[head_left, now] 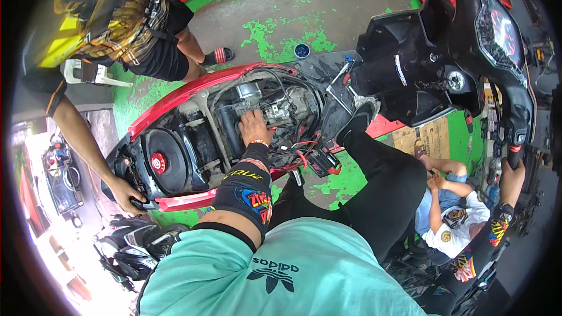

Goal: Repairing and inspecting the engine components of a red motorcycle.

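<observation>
A red and black scooter (175, 102) stands with its seat off and its engine bay (275, 102) exposed. My left hand (256, 127) reaches down into that bay beside the metal engine parts. Its fingers are bent and closed, and their tips are hidden among the parts. Out at the far right, my right hand (513, 178) is wrapped round the handlebar grip (514, 148). A battery (324, 161) with red leads lies at the scooter's near side, close to my leg. The round fuel cap (158, 162) is red.
At the left, another person's hand (127, 196) rests on the scooter's rear. Tools (336, 85) lie on the footboard, with a blue bowl (302, 51) beyond. Someone in white (456, 219) sits low at the right, near cardboard (430, 137). A motorcycle (132, 243) stands at the lower left.
</observation>
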Available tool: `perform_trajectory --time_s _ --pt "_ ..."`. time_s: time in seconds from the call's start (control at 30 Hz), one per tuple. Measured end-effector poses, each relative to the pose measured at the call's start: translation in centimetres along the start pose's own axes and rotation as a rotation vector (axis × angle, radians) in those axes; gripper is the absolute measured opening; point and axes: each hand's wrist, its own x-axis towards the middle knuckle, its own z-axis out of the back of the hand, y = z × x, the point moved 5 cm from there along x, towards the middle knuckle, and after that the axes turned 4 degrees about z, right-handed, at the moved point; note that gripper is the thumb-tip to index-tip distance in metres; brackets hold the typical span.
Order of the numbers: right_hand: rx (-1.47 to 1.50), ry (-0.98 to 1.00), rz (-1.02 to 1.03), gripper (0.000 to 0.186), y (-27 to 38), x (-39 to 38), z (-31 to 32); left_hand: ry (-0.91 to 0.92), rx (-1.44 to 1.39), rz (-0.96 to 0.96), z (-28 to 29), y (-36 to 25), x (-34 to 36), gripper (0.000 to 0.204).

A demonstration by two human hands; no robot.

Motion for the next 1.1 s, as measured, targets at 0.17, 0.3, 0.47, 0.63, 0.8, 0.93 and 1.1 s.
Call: perform_trajectory --time_s 0.17,0.3,0.47,0.63,0.8,0.93,1.1 --pt "0.003 -0.024 0.023 0.021 -0.9 -0.4 0.0 -0.051 0.134 -0.271 -2.4 -1.1 1.5 0.115" --pt "0.016 0.044 -0.009 0.022 -1.1 -0.1 -0.3 0.082 -0.015 -0.418 -3.0 -0.1 3.1 0.11" --pt "0.019 0.047 -0.038 0.029 -3.3 0.1 0.1 0.049 -0.048 -0.484 -2.9 -0.3 3.8 0.103" --pt "-0.006 0.022 0.023 0.028 -5.5 0.9 -0.2 0.08 -0.098 -0.432 -3.0 -0.3 4.1 0.101" --pt "-0.045 0.045 0.04 0.028 -4.6 0.8 0.0 0.077 -0.112 -0.395 -2.8 -0.3 3.6 0.099" --pt "-0.034 0.021 0.036 0.028 -4.2 0.5 0.1 0.074 -0.102 -0.392 -2.5 -0.6 3.5 0.098" --pt "-0.035 0.016 0.007 0.027 -2.8 0.2 -0.1 0.133 0.009 -0.355 -3.5 0.0 3.6 0.106"
